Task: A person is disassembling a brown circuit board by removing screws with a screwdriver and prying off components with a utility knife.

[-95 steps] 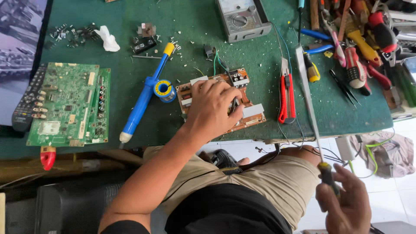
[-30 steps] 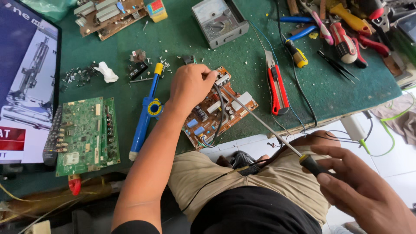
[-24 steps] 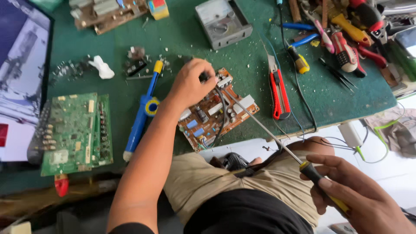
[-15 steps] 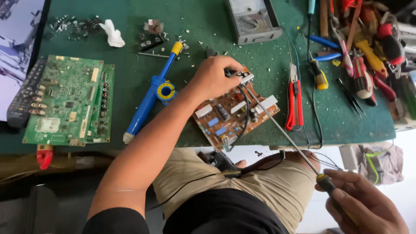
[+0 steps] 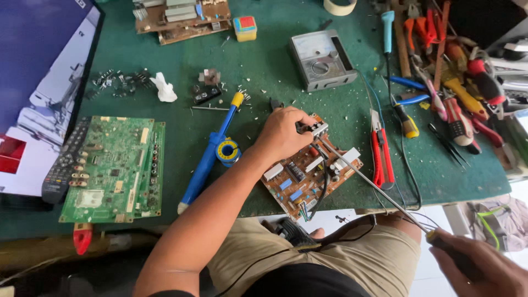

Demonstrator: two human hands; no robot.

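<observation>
My left hand (image 5: 283, 133) grips the upper left corner of a brown circuit board (image 5: 311, 173) that lies tilted at the near edge of the green work mat (image 5: 264, 71). My right hand (image 5: 481, 268) is low at the right, off the table, closed around the handle of a long screwdriver (image 5: 374, 187). Its thin metal shaft slants up and left, and the tip rests on the board close to my left fingers. Black wires hang from the board's near edge toward my lap.
A blue desoldering pump (image 5: 212, 148) and solder spool (image 5: 227, 150) lie left of the board, a green circuit board (image 5: 114, 168) and remote control (image 5: 65, 160) further left. Red pliers (image 5: 380, 151), a grey meter (image 5: 322, 59) and a heap of hand tools (image 5: 456, 82) lie to the right.
The view has shifted about. My left hand stays on the brown board. The screwdriver was held away from the table at first; its tip now rests on the board.
</observation>
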